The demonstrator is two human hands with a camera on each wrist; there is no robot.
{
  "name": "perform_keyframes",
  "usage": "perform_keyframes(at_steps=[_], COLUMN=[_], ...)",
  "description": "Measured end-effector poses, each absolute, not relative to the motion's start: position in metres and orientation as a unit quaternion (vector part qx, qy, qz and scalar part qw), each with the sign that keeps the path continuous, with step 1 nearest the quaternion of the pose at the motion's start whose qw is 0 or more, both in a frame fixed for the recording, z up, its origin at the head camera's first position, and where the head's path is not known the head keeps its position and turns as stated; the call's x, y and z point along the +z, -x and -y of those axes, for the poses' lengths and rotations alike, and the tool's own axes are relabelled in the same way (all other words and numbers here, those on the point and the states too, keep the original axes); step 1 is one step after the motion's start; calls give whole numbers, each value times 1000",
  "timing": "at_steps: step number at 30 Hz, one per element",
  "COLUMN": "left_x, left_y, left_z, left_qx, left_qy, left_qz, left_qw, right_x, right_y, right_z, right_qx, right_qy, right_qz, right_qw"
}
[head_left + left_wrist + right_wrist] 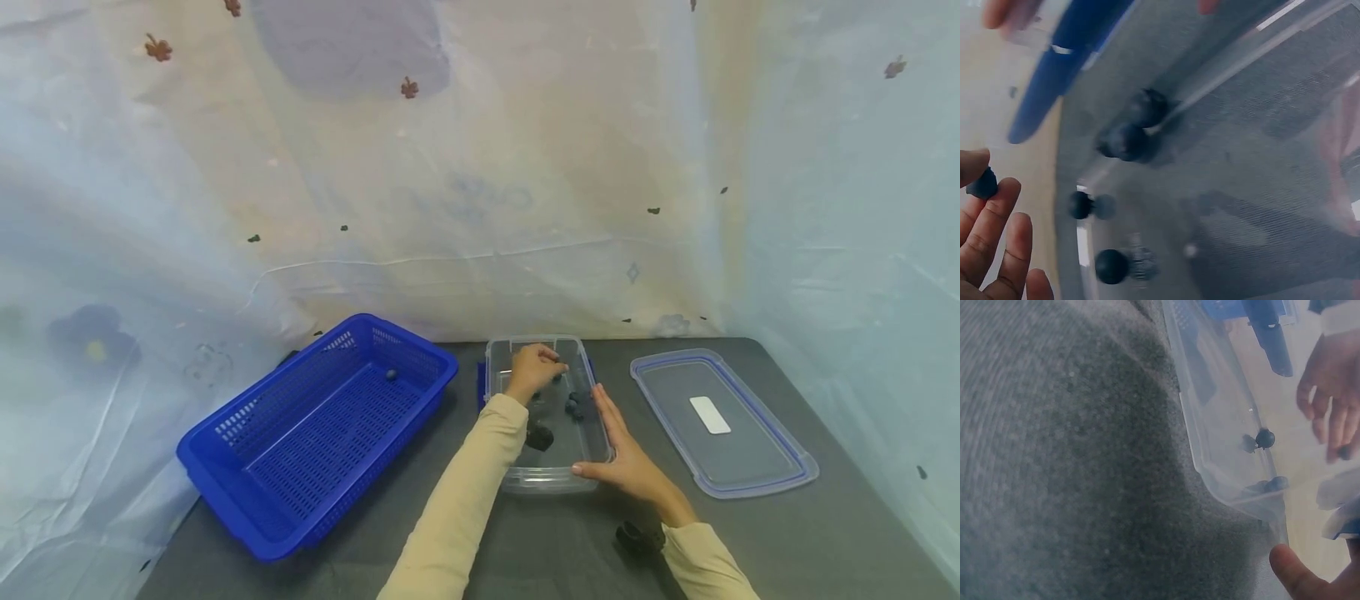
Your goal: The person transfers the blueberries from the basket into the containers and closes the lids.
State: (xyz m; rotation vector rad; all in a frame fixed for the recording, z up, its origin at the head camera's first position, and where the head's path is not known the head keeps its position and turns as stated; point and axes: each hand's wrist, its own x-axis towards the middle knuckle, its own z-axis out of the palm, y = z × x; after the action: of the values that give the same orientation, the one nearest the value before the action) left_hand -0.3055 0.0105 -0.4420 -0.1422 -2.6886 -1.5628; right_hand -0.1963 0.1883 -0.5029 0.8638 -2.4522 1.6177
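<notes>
A clear plastic container stands on the dark table with several small dark balls inside. My left hand reaches into its far end and pinches one dark ball between thumb and fingertip. More balls lie on the container floor below it. My right hand lies with straight fingers against the container's right wall, thumb at the near corner. In the right wrist view the thumb tip shows beside the container corner.
A blue slotted basket stands to the left of the container with one dark ball in it. The container's clear lid with a blue rim lies flat to the right. Draped sheeting closes the back and sides.
</notes>
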Motion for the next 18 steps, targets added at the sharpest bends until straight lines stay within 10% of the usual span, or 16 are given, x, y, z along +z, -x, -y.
perform_keyframes(at_steps=[18], left_x=[-474], left_y=[302], left_z=[-16], left_qx=[-408], left_qy=[95], left_qz=[908], left_qw=[28], right_x=[-506], right_y=[198], right_z=[-189], right_qx=[522], right_qy=[-294], right_qz=[799], right_qw=[56])
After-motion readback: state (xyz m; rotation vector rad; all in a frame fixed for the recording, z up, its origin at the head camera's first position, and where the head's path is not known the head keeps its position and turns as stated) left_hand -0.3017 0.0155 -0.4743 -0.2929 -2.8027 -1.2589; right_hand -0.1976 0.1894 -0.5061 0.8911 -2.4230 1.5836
